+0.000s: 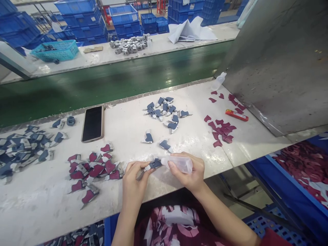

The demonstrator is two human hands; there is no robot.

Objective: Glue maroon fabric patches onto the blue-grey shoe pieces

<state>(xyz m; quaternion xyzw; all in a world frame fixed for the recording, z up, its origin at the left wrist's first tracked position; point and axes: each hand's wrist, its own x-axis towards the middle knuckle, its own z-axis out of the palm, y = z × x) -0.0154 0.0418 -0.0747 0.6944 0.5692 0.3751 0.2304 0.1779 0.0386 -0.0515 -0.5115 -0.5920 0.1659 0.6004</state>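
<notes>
Near the table's front edge, my left hand (136,177) pinches a small grey-blue part (155,163) with a pale metal end. Wrapped round a translucent squeeze bottle (181,164) is my right hand (191,172); the bottle lies sideways with its nozzle at the blue face of the part. Just beyond are two single blue parts (165,145), with a cluster of similar ones (164,108) farther back. Parts with maroon faces (96,169) are piled left of my left hand. Loose maroon pieces (223,130) lie to the right.
A phone (92,123) lies beside a large heap of blue parts (23,148) at the left. A red cutter (236,115) and another bottle (219,81) are near the metal panel (284,65) at right. Behind stands a ledge with a teal basket (57,50).
</notes>
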